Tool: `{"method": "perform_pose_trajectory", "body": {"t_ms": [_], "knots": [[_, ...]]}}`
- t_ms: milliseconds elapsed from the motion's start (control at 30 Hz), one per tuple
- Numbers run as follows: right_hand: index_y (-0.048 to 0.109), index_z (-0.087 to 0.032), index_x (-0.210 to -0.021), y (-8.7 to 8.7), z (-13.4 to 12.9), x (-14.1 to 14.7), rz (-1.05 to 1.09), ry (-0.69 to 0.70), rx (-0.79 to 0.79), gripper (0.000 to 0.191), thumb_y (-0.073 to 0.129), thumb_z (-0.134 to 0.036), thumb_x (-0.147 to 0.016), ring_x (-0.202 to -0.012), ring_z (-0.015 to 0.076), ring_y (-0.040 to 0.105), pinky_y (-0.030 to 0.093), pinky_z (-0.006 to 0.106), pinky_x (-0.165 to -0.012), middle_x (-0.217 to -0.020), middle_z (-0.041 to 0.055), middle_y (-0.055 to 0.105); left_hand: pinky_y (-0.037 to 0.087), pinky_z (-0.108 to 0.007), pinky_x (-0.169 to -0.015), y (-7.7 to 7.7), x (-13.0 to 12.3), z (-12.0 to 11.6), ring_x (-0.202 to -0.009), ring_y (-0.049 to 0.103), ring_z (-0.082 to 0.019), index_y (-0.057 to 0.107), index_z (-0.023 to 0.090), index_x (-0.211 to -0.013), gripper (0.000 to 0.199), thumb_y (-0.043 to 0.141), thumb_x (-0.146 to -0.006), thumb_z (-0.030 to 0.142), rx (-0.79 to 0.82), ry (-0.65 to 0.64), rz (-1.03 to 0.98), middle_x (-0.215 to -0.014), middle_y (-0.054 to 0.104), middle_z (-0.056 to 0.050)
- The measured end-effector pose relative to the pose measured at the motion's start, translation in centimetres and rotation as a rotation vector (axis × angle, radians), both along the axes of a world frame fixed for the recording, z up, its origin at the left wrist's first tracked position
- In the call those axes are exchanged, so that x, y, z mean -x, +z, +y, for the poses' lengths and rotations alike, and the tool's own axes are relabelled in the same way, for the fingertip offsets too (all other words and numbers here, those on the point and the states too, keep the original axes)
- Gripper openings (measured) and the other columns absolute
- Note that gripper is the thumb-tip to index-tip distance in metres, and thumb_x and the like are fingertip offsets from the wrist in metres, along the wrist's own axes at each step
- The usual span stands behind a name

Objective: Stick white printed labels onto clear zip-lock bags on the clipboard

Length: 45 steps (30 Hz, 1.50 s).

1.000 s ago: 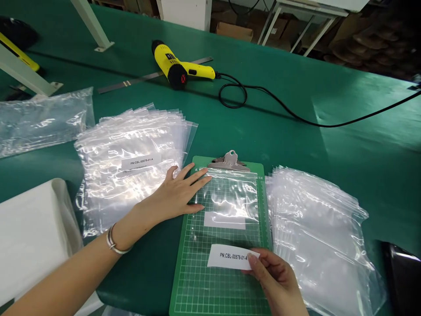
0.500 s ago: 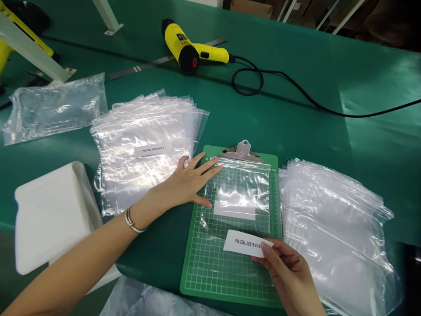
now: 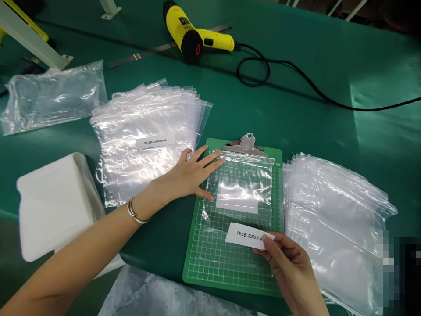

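Observation:
My right hand (image 3: pixel 289 259) pinches a white printed label (image 3: pixel 245 235) by its right end, over the lower part of a green gridded clipboard (image 3: pixel 210 267). On that board lies a clear zip bag (image 3: pixel 243 175), its zip edge just below the metal clip (image 3: pixel 247 145). A white rectangle (image 3: pixel 237 204) shows in the middle of the bag. My left hand (image 3: pixel 197 175) has its fingers spread across the bag's upper left edge. Left of the board, a pile of clear zip bags (image 3: pixel 131 118) has a printed label (image 3: pixel 155 141) on its top bag.
Another stack of clear bags (image 3: pixel 335 219) lies right of the board. A yellow heat gun (image 3: pixel 184 35) rests across a steel ruler (image 3: pixel 148 52) at the back, its black cord (image 3: pixel 312 90) running right. A folded white sheet (image 3: pixel 55 206) and a crumpled clear bag (image 3: pixel 55 96) are at left.
The whole view has shifted slightly, with the far table items sitting higher. Both hands keep nearly the same pose, and the label stays in my right hand.

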State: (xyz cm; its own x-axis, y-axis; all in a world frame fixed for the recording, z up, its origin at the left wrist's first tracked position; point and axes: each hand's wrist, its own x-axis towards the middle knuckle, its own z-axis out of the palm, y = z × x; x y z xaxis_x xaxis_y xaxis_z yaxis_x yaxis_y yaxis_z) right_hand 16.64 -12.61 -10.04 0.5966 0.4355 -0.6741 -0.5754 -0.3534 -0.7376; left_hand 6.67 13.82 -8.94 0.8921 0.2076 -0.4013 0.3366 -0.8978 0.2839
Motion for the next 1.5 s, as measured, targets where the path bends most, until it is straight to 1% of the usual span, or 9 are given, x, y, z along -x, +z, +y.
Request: {"method": "perform_pose_trajectory", "body": {"t_ms": [267,533,600,700,900,1033,1233,1367,1500], "knots": [[0.074,-0.02,-0.072,-0.5,-0.5,-0.8,0.072,-0.018,-0.035,0.022,0.082,-0.035,-0.059,-0.064,0.0187,0.066,0.057,0.026,-0.062,-0.073,0.0064,0.071,0.009,-0.057,-0.112,-0.2,0.1,0.0,-0.141,0.0,-0.035,0.004,0.031,-0.143,0.093,0.045,-0.069,0.07,-0.009,-0.013,-0.022,-0.153,-0.002,0.001],[0.073,-0.02,-0.064,-0.3,0.0,-1.4,0.022,-0.177,-0.022,0.023,0.086,-0.032,-0.05,-0.066,0.0172,0.065,0.057,0.021,-0.062,-0.069,0.0038,0.07,0.012,-0.059,-0.111,-0.2,0.1,-0.1,-0.141,0.001,-0.035,0.004,0.031,-0.143,0.094,0.046,-0.069,0.07,-0.024,-0.009,-0.007,-0.153,-0.002,0.001],[0.073,-0.02,-0.066,-0.3,-0.1,-1.4,0.014,-0.153,-0.009,0.024,0.086,-0.034,-0.051,-0.068,0.0179,0.065,0.057,0.022,-0.064,-0.069,0.0041,0.07,0.011,-0.058,-0.112,-0.2,0.1,-0.1,-0.141,0.001,-0.035,0.004,0.031,-0.143,0.093,0.046,-0.069,0.069,-0.029,-0.011,-0.021,-0.153,-0.001,0.0],[0.074,-0.019,-0.069,-0.4,-0.5,-1.5,-0.011,-0.06,0.007,0.024,0.083,-0.037,-0.056,-0.069,0.0189,0.065,0.056,0.023,-0.066,-0.069,0.0054,0.07,0.011,-0.058,-0.113,-0.3,0.2,-0.1,-0.141,0.002,-0.035,0.002,0.03,-0.143,0.094,0.046,-0.069,0.069,-0.036,-0.007,-0.03,-0.153,0.001,-0.001],[0.074,-0.019,-0.073,-0.7,-0.9,-1.5,-0.06,0.053,0.035,0.027,0.079,-0.042,-0.061,-0.069,0.0182,0.062,0.053,0.022,-0.065,-0.069,0.006,0.069,0.014,-0.066,-0.109,-0.5,0.3,-0.2,-0.141,0.001,-0.036,0.005,0.038,-0.141,0.091,0.051,-0.068,0.066,-0.016,-0.005,-0.051,-0.153,0.001,0.002],[0.073,-0.019,-0.072,-0.5,-0.6,-1.2,-0.065,0.046,0.052,0.027,0.079,-0.042,-0.06,-0.067,0.0177,0.062,0.051,0.021,-0.062,-0.067,0.005,0.068,0.013,-0.066,-0.109,-0.3,0.2,-0.3,-0.141,0.0,-0.036,0.005,0.038,-0.141,0.09,0.054,-0.069,0.063,-0.006,0.007,-0.023,-0.153,0.0,0.002],[0.073,-0.02,-0.073,0.0,-0.1,-0.3,-0.153,-0.02,0.031,0.025,0.078,-0.042,-0.063,-0.062,0.0131,0.057,0.047,0.018,-0.059,-0.063,0.0024,0.066,0.01,-0.068,-0.109,0.0,0.0,-0.2,-0.142,-0.004,-0.036,0.002,0.038,-0.141,0.091,0.053,-0.07,0.063,-0.003,0.007,0.023,-0.152,-0.005,0.003],[0.074,-0.019,-0.073,-0.5,-0.6,-0.9,-0.124,0.016,0.036,0.027,0.08,-0.041,-0.059,-0.062,0.015,0.058,0.049,0.021,-0.059,-0.064,0.0036,0.067,0.008,-0.068,-0.109,-0.1,0.0,-0.3,-0.141,-0.005,-0.038,0.0,0.035,-0.141,0.102,0.057,-0.063,0.068,-0.005,-0.015,0.028,-0.152,-0.008,0.001],[0.074,-0.018,-0.073,-0.9,-0.9,-1.2,-0.124,-0.002,0.05,0.029,0.081,-0.041,-0.057,-0.066,0.0175,0.061,0.052,0.024,-0.062,-0.067,0.0053,0.068,0.008,-0.067,-0.11,-0.3,0.0,-0.4,-0.14,-0.006,-0.039,-0.001,0.035,-0.141,0.106,0.057,-0.06,0.069,-0.015,-0.026,0.017,-0.152,-0.007,-0.001]]}}
